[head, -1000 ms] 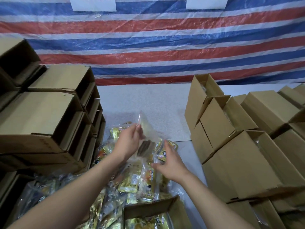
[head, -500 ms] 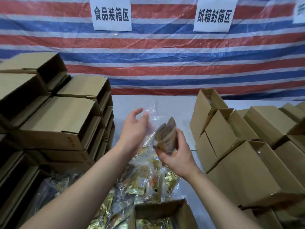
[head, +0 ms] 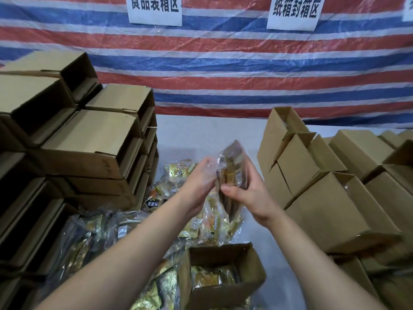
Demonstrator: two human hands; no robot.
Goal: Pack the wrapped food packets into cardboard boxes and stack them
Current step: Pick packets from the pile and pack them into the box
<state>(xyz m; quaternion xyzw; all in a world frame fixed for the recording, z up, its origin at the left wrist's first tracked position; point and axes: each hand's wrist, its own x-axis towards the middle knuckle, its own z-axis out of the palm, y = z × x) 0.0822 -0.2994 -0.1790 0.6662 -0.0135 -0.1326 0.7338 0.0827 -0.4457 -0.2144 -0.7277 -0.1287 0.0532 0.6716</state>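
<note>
Head view shows a clear-wrapped packet of brown food (head: 231, 173) held upright in the air between both hands, above the heap of gold-wrapped packets (head: 201, 222) on the white table (head: 210, 133). Its right side is pinched by the right hand (head: 250, 193) with thumb and curled fingers, while the left hand (head: 199, 182) curls round its crinkled plastic edge. An open box (head: 225, 274) holding packets sits nearer the person, with empty box stacks (head: 89, 148) to the left and filled boxes (head: 335, 198) to the right.
</note>
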